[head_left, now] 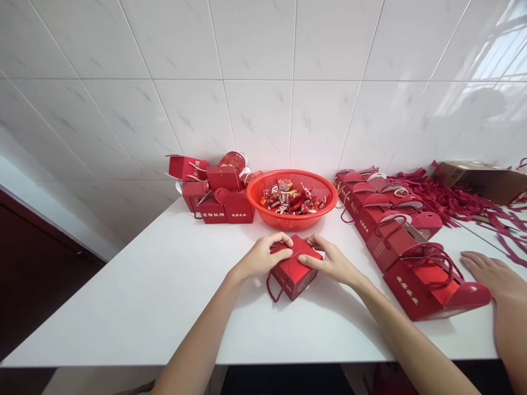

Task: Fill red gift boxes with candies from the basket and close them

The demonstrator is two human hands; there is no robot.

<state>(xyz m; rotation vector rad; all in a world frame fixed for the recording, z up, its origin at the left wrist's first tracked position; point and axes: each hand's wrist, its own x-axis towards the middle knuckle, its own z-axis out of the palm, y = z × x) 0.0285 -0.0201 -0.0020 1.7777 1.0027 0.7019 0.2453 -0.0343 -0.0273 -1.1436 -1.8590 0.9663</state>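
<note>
Ample tabletop [164, 307], held box [290, 275] to left edge [97, 279]

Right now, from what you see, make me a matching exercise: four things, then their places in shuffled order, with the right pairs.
1. Basket
2. Candies
3. Ribbons
4. My hands

A. Heaped by the carton
B. On one red box
C. Inside the basket
D. Between two groups of boxes

Pairs: 1-D, 2-C, 3-A, 4-B.
</note>
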